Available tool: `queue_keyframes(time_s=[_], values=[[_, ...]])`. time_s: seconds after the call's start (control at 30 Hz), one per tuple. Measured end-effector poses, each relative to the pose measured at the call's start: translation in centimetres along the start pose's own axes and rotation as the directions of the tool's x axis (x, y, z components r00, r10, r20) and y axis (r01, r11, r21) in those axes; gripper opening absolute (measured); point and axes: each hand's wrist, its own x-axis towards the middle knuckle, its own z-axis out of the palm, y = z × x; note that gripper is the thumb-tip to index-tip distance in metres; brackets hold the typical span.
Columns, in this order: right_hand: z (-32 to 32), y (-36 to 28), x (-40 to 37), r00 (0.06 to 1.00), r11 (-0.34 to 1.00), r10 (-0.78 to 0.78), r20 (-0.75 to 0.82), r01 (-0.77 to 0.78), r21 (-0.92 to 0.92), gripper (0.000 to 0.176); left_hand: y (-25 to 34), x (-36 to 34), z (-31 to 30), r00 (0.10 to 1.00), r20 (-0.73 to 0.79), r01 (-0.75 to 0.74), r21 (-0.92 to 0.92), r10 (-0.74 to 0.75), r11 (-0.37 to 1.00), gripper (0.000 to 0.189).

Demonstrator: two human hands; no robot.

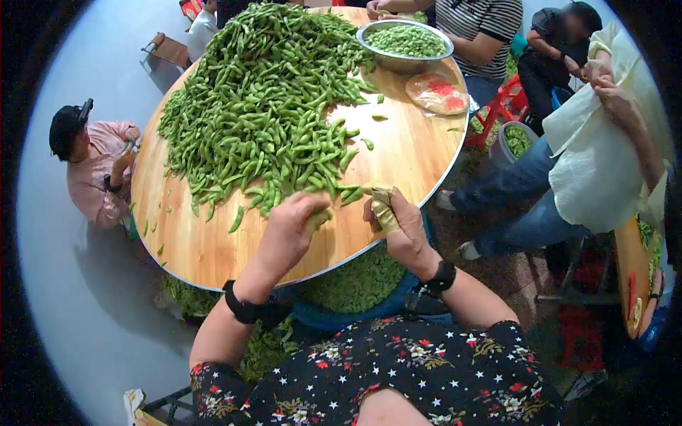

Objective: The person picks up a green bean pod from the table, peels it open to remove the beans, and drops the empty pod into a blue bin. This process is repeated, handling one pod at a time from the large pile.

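My left hand is closed above the near edge of the round wooden table, fingers curled in. Whatever it may hold is hidden. To its right, my right hand is also closed, its thumb in a pale yellowish wrap; I cannot make out anything in its grip. Just beyond both hands begins a large heap of green soybean pods, with a few loose pods near the fingers. Below the table edge, under my hands, sits a blue tub of shelled green beans.
A metal bowl of shelled beans stands at the table's far right, with a plastic-wrapped round item beside it. People sit at the left and far side; another stands at right. A white bucket and a red stool are on the floor.
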Motion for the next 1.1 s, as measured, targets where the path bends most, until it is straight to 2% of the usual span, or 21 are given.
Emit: queue_keyframes(time_s=[0.03,0.07,0.1,0.17,0.2,0.23,0.27,0.3,0.33,0.43,0.47,0.7,0.77,0.8,0.87,0.9,0.97,1.0,1.03,1.07,1.1], values=[[0.1,-1.5,-0.3,0.989,0.990,0.127,0.075,-0.131,0.059,0.027,-0.6,-1.3,0.2,0.994,-0.045,-0.090,0.150,0.097,0.985,0.015],[0.4,-2.2,-0.4,0.978,0.972,0.169,0.125,-0.187,0.144,0.025,-0.9,-2.5,0.1,0.999,0.028,-0.041,0.301,0.034,0.953,0.017],[0.7,-2.5,-0.7,0.975,0.969,0.177,0.137,-0.197,0.150,0.025,-0.6,-3.1,-0.2,0.999,0.029,-0.025,0.302,0.018,0.953,0.017],[0.9,-2.9,-1.2,0.926,0.959,0.238,0.294,-0.273,0.080,0.024,0.1,-4.1,-0.7,0.981,0.066,0.133,0.454,-0.182,0.881,0.018],[1.0,-3.0,-1.3,0.921,0.970,0.201,0.334,-0.234,0.062,0.022,-0.2,-3.9,-0.3,0.995,-0.100,0.045,0.294,-0.016,0.955,0.017],[1.3,-2.9,-1.4,0.919,0.969,0.205,0.338,-0.239,0.062,0.022,0.2,-4.3,-0.2,0.995,-0.101,0.051,0.292,-0.023,0.955,0.017],[1.5,-2.8,-1.6,0.886,0.935,0.263,0.382,-0.331,0.124,0.023,1.2,-4.7,0.1,0.985,-0.114,0.138,0.056,-0.131,0.989,0.017],[1.7,-2.6,-1.8,0.847,0.890,0.315,0.428,-0.421,0.179,0.024,2.3,-4.8,0.3,0.966,-0.103,0.216,-0.185,-0.237,0.959,0.018],[2.0,-2.3,-2.0,0.814,0.825,0.338,0.472,-0.497,0.267,0.028,2.5,-5.1,0.8,0.964,-0.077,0.220,-0.293,-0.253,0.930,0.024],[2.2,-3.2,-1.9,0.787,0.750,0.351,0.507,-0.561,0.352,0.031,3.0,-5.4,1.8,0.962,-0.052,0.226,-0.395,-0.267,0.891,0.029],[2.4,-3.0,-2.0,0.795,0.742,0.356,0.491,-0.560,0.369,0.033,3.0,-5.4,2.1,0.969,-0.077,0.190,-0.386,-0.236,0.903,0.032],[2.6,-2.5,-2.4,0.794,0.690,0.357,0.492,-0.579,0.434,0.030,3.1,-5.6,2.4,0.967,-0.050,0.211,-0.397,-0.250,0.893,0.037],[2.4,-2.8,-2.5,0.777,0.658,0.378,0.503,-0.608,0.444,0.026,3.3,-5.2,2.5,0.967,-0.242,-0.115,-0.141,0.078,0.983,0.040],[2.5,-2.9,-2.7,0.772,0.648,0.387,0.505,-0.617,0.447,0.026,3.4,-5.5,2.3,0.970,-0.233,-0.103,-0.146,0.067,0.984,0.040],[2.5,-3.5,-2.8,0.857,0.825,0.262,0.444,-0.438,0.358,0.021,3.9,-6.2,1.8,0.958,-0.189,-0.207,0.065,0.215,0.976,0.043],[1.7,-4.6,-2.3,0.807,0.802,0.303,0.507,-0.503,0.323,0.019,4.3,-6.3,1.7,0.964,-0.177,-0.192,0.049,0.197,0.980,0.043],[2.2,-4.5,-1.9,0.784,0.720,0.353,0.510,-0.576,0.388,0.019,4.9,-6.2,1.7,0.985,-0.140,0.043,-0.377,-0.103,0.925,0.042],[2.1,-3.6,-1.8,0.751,0.656,0.362,0.552,-0.626,0.421,0.019,4.7,-6.1,1.8,0.979,-0.117,0.096,-0.466,-0.168,0.880,0.037],[2.1,-3.4,-1.7,0.750,0.655,0.365,0.552,-0.628,0.421,0.019,4.7,-5.9,1.8,0.979,-0.115,0.098,-0.467,-0.170,0.879,0.037],[2.1,-3.4,-1.7,0.725,0.536,0.372,0.580,-0.678,0.504,0.019,4.9,-5.7,1.5,0.933,0.041,0.285,-0.692,-0.357,0.663,0.034],[2.0,-3.4,-1.8,0.700,0.403,0.373,0.609,-0.714,0.573,0.019,4.9,-5.6,1.4,0.845,0.239,0.437,-0.824,-0.478,0.361,0.032]])
